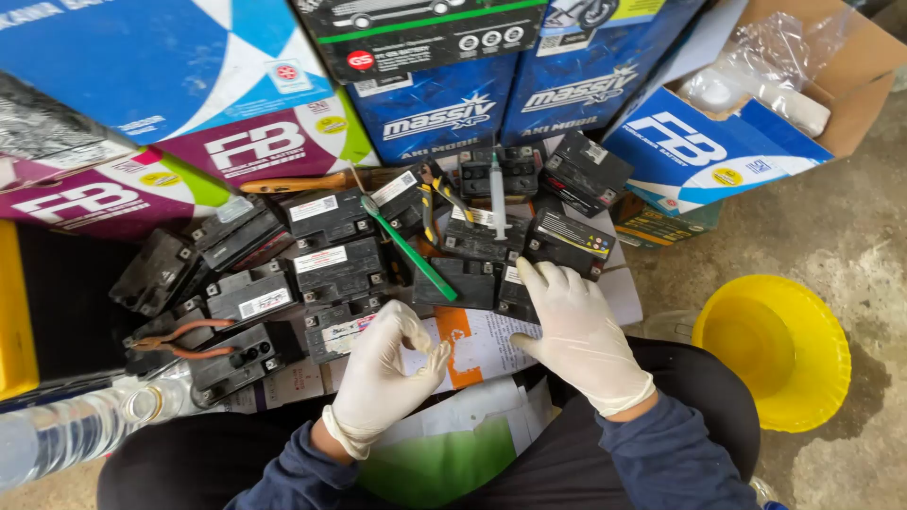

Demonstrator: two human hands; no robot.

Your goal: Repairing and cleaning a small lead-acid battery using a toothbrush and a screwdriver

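White rubber gloves cover both hands. The left hand (387,378) is half closed, thumb and forefinger pinched together over a printed paper sheet (477,345); whether something small sits between them cannot be told. The right hand (576,335) lies open and flat, its fingertips touching a small black battery (515,288) at the near edge of the heap.

At 12 o'clock from the right hand a syringe (497,198) rests across the batteries, and at 11 o'clock a green toothbrush (408,247) lies slanted. Pliers with orange handles (184,338) are at 9 o'clock of the left hand, and a yellow funnel (770,349) stands on the floor at 3 o'clock.

The heap looks loose, so a push from the right hand could probably tip a battery or roll the syringe off. Metal pliers lying among the battery terminals might bridge two of them. Any leaked acid could wet the paper and the person's lap.
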